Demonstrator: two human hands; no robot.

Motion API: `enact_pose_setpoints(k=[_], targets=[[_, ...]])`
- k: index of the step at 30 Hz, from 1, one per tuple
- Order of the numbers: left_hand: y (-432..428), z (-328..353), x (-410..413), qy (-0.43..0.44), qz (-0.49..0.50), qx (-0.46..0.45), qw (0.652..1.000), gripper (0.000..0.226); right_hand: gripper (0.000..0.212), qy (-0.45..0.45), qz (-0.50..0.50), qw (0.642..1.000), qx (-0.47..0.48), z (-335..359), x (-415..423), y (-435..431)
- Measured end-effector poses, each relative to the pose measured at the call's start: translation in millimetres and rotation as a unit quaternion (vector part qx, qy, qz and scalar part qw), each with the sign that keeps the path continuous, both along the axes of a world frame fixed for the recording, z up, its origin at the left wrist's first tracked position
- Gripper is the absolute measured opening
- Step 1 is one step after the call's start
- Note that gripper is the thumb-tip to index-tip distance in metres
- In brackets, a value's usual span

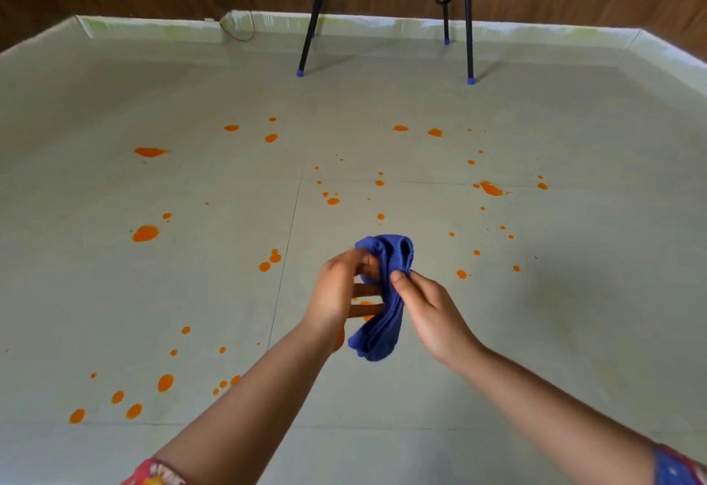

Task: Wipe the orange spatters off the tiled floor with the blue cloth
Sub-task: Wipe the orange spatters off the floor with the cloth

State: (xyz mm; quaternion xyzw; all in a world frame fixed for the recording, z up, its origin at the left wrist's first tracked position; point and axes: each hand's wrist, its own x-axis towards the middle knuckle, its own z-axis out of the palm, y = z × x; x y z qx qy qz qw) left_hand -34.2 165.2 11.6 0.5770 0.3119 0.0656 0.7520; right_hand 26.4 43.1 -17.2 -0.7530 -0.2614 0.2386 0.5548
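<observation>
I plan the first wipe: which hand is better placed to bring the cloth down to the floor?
Right, probably. The right hand pinches the cloth at its middle, thumb on top, and a spatter shows right of it. The left hand is blurred, its lower fingers straight, off the cloth.

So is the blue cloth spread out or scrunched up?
Scrunched up: the blue cloth hangs bunched between the left hand and right hand.

Head camera, wide-angle, looking forward and down, floor (535, 331) near
</observation>
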Motion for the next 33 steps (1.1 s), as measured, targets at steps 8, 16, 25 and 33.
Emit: enact_pose_setpoints(k=[8,16,25,33], targets=[[23.3,-6.5,-25.6,0.006,-0.011,-0.03,0.999,0.016,0.035,0.211,-0.169,0.959,0.084,-12.6,-11.5,-3.9],[62.1,-51.2,-97.2,0.049,0.082,-0.054,0.994,0.018,0.028,0.421,0.015,0.902,-0.097,-27.3,-17.5,4.7],[108.2,-116.2,-230.3,0.192,0.236,0.111,0.946,0.022,0.013,0.196,0.01,0.978,-0.074,-45.9,-44.5,51.8],[103.8,-176.7,-281.8,0.269,0.154,0.27,0.911,0.024,0.038,-0.184,0.473,0.791,-0.343,-103.0,-102.4,62.1]])
